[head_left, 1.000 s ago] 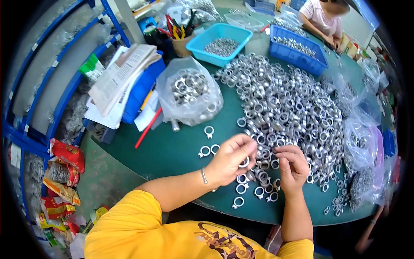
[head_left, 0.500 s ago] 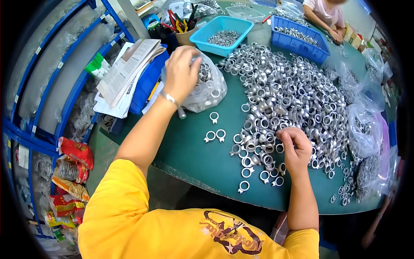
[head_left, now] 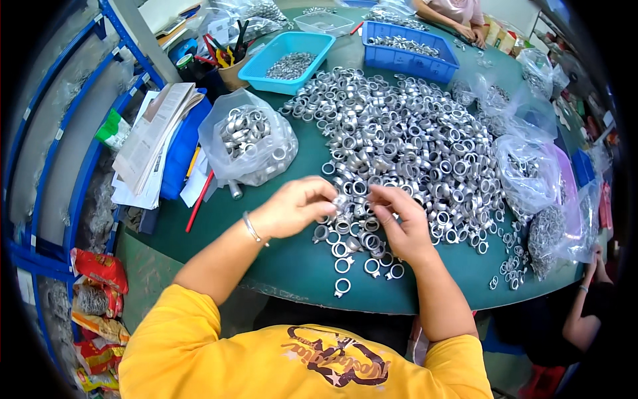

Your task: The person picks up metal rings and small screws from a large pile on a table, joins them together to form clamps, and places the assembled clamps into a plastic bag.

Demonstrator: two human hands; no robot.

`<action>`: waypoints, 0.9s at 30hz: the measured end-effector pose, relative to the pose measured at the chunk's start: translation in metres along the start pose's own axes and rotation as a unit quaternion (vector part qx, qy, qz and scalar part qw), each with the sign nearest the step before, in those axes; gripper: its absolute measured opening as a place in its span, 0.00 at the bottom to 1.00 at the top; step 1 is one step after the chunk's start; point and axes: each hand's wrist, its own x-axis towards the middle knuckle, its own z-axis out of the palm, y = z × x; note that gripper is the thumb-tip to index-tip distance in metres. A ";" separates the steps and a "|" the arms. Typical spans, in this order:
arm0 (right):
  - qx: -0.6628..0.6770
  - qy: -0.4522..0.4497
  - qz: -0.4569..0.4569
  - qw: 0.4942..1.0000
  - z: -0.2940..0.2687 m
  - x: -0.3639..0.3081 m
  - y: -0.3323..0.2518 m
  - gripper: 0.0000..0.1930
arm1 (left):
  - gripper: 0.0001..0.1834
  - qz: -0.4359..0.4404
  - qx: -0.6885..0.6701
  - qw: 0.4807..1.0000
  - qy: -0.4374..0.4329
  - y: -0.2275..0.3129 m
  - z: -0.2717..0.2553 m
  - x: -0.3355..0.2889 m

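Head view, and both hands are working low over the near edge of the heap of metal rings (head_left: pixel 412 143), just apart from each other. Left hand (head_left: pixel 292 207), bracelet on the wrist: thumb and fingers drawn close together, with one silvery ring (head_left: pixel 341 201) right at the tips (blurred, so I can't tell whether it is gripped). Right hand (head_left: pixel 407 226), fingers curled and thumb near them, tips among the rings; whether it holds one, I can't tell either. That heap spreads broadly across the green counter (head_left: pixel 286 272), and a loose scatter of rings (head_left: pixel 339 292) lies in front, toward the person. Over to the left sits a clear plastic bag (head_left: pixel 259 166) with more rings inside, a red stick (head_left: pixel 199 201) just beside it. Behind the heap stand a light-blue tray (head_left: pixel 276 84) and a darker blue basket (head_left: pixel 412 65), both loaded with small metal parts; beyond, a co-worker's hands (head_left: pixel 472 34) rest at the far side.
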 end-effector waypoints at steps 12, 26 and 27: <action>0.100 -0.037 0.041 0.993 0.000 -0.005 0.003 0.04 | 0.13 -0.003 -0.234 0.971 0.045 -0.020 0.047 0.009; -0.035 -0.042 -0.087 0.995 0.002 0.000 0.001 0.08 | 0.06 0.126 -0.104 0.980 0.113 -0.020 0.051 0.002; 0.023 -0.035 -0.013 0.999 0.003 -0.003 0.002 0.07 | 0.06 0.132 -0.105 0.979 0.117 -0.018 0.053 0.002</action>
